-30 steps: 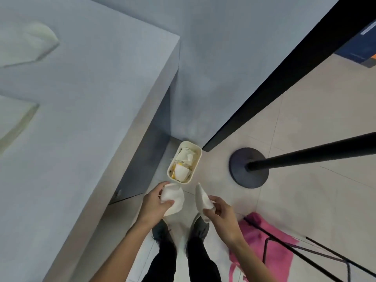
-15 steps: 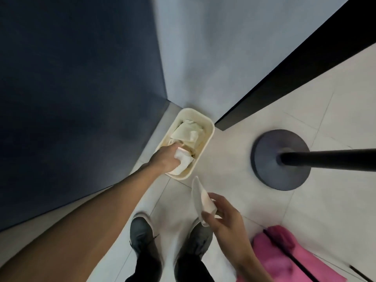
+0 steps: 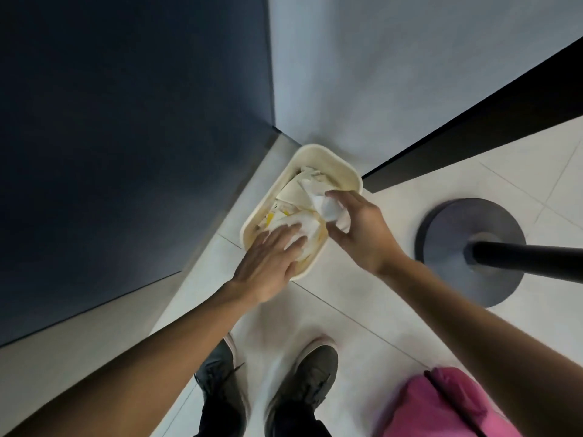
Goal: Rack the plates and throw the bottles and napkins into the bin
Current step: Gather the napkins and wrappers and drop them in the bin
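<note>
At far left a dark panel point(image 3: 126, 121) fills the view. Next to it the left hand point(image 3: 268, 263) lies over the near end of the bin point(image 3: 318, 148). Its fingers are straight and spread, pressing a white wad point(image 3: 303, 223) down onto the paper already inside and gripping nothing. Half a second ago this hand still held that wad at the bin's near end, so the first napkin now counts as binned.

The bin sits on the floor in the corner. Its long axis runs from its near end under the left hand away toward the wall, leaning right.

Right of it, the right hand point(image 3: 362, 234) has come forward from above the shoes point(image 3: 299, 373) and now hangs over the bin's right rim. Thumb and fingers are curled around a crumpled napkin point(image 3: 328, 208), pinching it. The napkin lies slantwise, with its narrower end pointing up-left into the bin and its bulk tucked back against the palm. It is over the opening but not yet let go, so letting go looks like the only move left for it.

Farther right stands a round post base point(image 3: 441, 234), and a pink bag point(image 3: 441, 405) lies at lower right. No plates or bottles are in view.
</note>
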A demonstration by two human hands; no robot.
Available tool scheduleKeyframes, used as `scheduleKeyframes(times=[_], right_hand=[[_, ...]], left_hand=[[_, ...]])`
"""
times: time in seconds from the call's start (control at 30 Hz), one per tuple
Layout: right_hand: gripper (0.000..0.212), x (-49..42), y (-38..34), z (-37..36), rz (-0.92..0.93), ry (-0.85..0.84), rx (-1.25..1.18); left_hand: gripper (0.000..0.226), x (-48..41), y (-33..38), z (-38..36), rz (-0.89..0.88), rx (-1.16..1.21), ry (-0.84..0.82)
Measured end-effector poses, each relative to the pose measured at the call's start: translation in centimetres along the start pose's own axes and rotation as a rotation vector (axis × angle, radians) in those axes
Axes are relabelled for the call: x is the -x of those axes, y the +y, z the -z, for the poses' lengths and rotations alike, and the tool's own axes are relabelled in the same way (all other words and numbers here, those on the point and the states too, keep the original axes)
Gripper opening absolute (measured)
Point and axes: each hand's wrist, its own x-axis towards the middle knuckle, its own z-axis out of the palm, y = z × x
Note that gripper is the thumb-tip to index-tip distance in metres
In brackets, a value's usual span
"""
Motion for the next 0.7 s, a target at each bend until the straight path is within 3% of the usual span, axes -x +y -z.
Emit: scheduleKeyframes(times=[0.07, 0.37, 0.57, 0.7], right_hand=[[0.051, -2.8, 0.4, -0.7, 0.005, -0.068, 0.158], [0.037, -9.3, 2.3, -6.6, -0.112, -0.302, 0.586], [0.036, -11.5, 2.3, -7.0, -0.185, -0.402, 0.633], [0.056, -11.1, 1.0, -4.0, -0.211, -0.433, 0.625]], left_hand=[[0.056, -0.4, 0.2, -0.5, 0.069, -0.029, -0.141], [0.060, -2.6, 0.7, -2.0, 0.215, -0.043, -0.336], [0.060, -4.0, 0.3, -2.1, 0.252, -0.045, -0.447], [0.055, -3.0, 0.6, -0.3, 0.160, -0.122, -0.418]])
